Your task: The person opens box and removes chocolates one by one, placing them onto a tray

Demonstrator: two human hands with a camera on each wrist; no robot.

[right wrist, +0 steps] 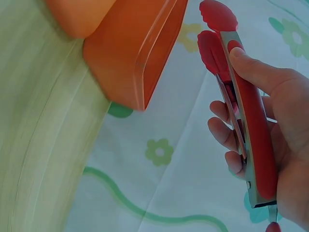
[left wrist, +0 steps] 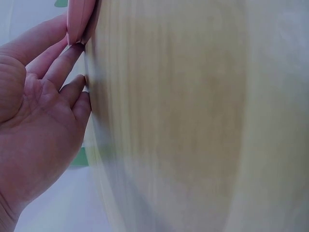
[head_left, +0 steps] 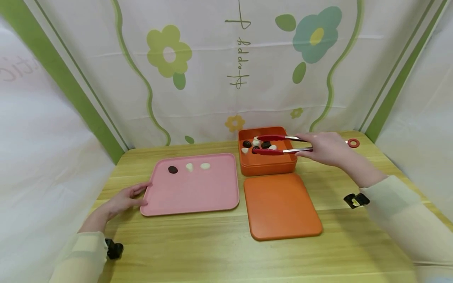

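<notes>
My right hand (head_left: 325, 147) holds red-tipped metal tongs (head_left: 270, 151), thumb on one arm and fingers curled round the other. The tongs (right wrist: 253, 125) reach over an orange box (head_left: 267, 169), their arms apart. Inside it lie several small dark brown and white pieces, perhaps chocolates, such as a dark one (head_left: 247, 144); the tips partly hide some. My left hand (head_left: 124, 200) touches the left edge of a pink tray (head_left: 194, 196), thumb and fingers spread along it. On the tray sit a dark oval piece (head_left: 172, 169), a white teardrop piece (head_left: 189, 167) and a white oval piece (head_left: 205, 166).
An orange lid (head_left: 283, 208) lies flat in front of the box, right of the tray. The wooden table (head_left: 184, 251) ends at the back against a flower-printed cloth (head_left: 205, 98). Cloth also hangs on both sides.
</notes>
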